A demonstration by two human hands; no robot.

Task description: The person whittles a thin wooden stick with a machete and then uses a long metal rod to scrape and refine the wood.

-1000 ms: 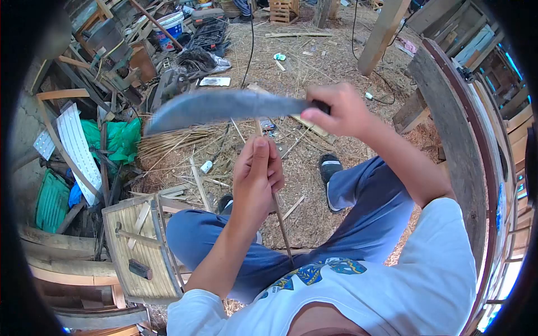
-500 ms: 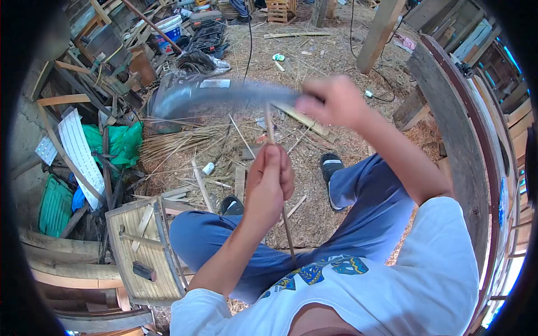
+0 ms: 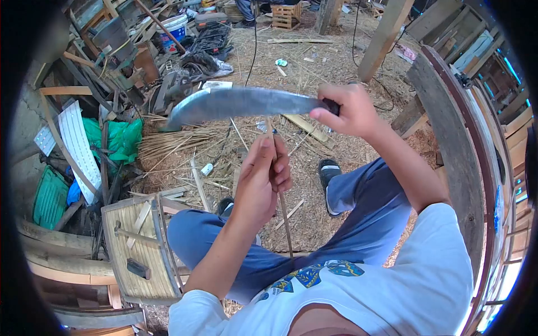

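Observation:
My right hand (image 3: 348,109) is closed around the dark handle of a machete (image 3: 241,104), whose broad, curved blade stretches level to the left. Below the blade, my left hand (image 3: 263,173) grips a thin wooden stick (image 3: 286,224) near its upper end. The stick's top shows just under the blade's lower edge, and its lower end reaches down to my lap. On the ground to the left lies a pile of thin split sticks (image 3: 176,140).
A slatted wooden stool (image 3: 140,274) with a hammer (image 3: 137,237) and a dark block (image 3: 138,269) on it stands at my left. To my right runs a long plank bench (image 3: 457,129). Wood shavings and offcuts (image 3: 307,130) cover the ground. A person's leg (image 3: 245,10) shows at the back.
The machete has moved slightly right with my right hand and is less blurred. My left hand has shifted a little on the stick, its fingers looser.

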